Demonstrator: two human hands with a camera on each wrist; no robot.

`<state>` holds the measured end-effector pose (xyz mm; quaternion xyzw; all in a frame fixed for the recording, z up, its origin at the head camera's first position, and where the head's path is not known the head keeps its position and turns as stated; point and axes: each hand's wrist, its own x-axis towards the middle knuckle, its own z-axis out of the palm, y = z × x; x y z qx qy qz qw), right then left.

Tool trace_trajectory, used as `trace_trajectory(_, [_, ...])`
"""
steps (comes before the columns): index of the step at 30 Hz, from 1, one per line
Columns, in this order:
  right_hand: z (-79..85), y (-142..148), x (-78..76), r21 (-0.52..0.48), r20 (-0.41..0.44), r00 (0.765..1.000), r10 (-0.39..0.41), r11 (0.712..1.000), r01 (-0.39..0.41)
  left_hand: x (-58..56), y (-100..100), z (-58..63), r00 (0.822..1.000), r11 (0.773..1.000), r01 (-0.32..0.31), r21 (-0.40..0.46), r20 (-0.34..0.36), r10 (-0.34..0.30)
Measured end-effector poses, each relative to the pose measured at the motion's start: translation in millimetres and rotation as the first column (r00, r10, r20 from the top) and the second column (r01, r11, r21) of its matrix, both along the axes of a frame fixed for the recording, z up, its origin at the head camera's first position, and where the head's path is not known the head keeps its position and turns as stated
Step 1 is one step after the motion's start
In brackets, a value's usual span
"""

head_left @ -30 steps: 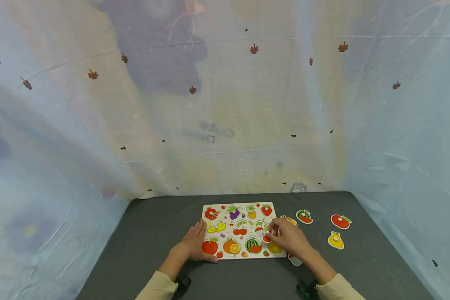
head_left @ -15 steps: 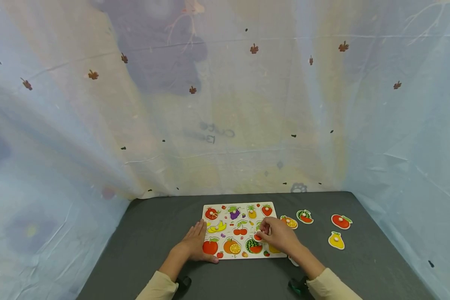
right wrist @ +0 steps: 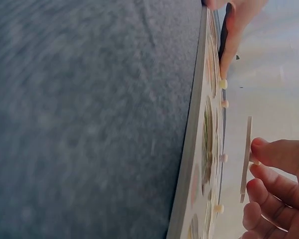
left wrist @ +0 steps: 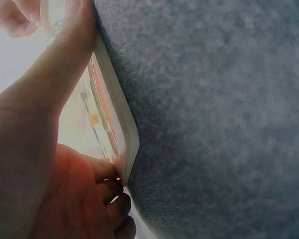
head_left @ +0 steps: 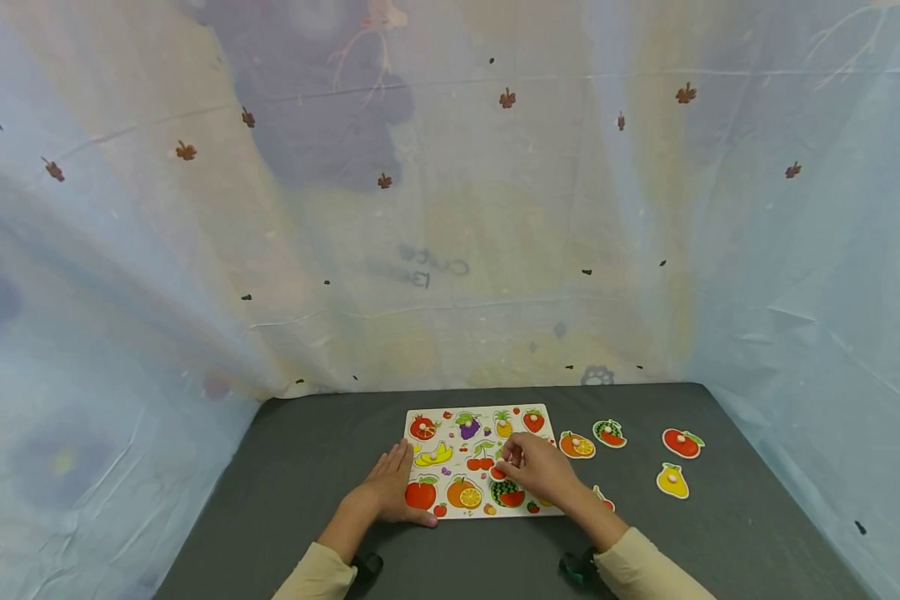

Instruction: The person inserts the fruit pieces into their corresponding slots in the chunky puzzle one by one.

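Faint lettering (head_left: 457, 267) on backdrop sheet (head_left: 495, 217), seemingly mirror-reversed; too blurred to read surely.

Pale creased sheeting (head_left: 450, 208) on three sides, with brown leaf shapes (head_left: 507, 98); dark grey tabletop (head_left: 322, 446)

You wore pale cream sleeves, the left sleeve (head_left: 313, 573) and the right sleeve (head_left: 648, 568) alike in colour, both plain where they showed. Each ended short of your wrist, its cuff wider than the arm that came out of it. By the left cuff you had a black, rounded left band (head_left: 367, 570), its details too small to make out. Your right band (head_left: 577, 569) was dark too, with a patch of green. Your left grip (head_left: 387, 487) and right grip (head_left: 542, 468) were bare hands.
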<state>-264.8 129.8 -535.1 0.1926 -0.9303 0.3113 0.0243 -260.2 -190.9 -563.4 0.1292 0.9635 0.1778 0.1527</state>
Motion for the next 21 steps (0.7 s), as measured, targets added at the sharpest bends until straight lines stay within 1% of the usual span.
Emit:
trace_trajectory(4, [2.3,-5.8,0.9,-0.02,-0.008,1.0,0.018,1.0,-0.018,-1.3,-0.5,-4.1,1.0,1.0,-0.005,0.001,-0.004,0.005])
trace_trajectory(7, [2.5,-9.9,-0.9,-0.034,-0.002,1.0,0.017,0.999,-0.017,-1.2,0.0,-3.7,1.0,1.0,-0.004,-0.006,0.002,0.004])
trace_trajectory(10, [1.5,-14.1,-3.7,-0.045,0.015,1.0,0.005,0.999,-0.004,0.4,1.6,1.4,1.0,1.0,-0.002,-0.012,0.008,0.002])
trace_trajectory(14, [-1.6,-19.5,-7.9,-0.055,-0.002,1.0,0.013,0.998,-0.013,1.7,3.0,5.5,1.0,1.0,0.005,-0.025,0.013,-0.004])
trace_trajectory(17, [-3.7,-23.5,-11.3,-0.049,-0.014,1.0,0.012,0.999,-0.013,0.2,2.4,2.6,1.0,1.0,0.004,-0.025,0.012,-0.004])
trace_trajectory(21, [-4.0,-28.6,-14.3,-0.05,-0.004,1.0,0.003,0.999,-0.003,-2.5,0.4,-4.0,1.0,1.0,-0.002,-0.015,0.004,0.002])
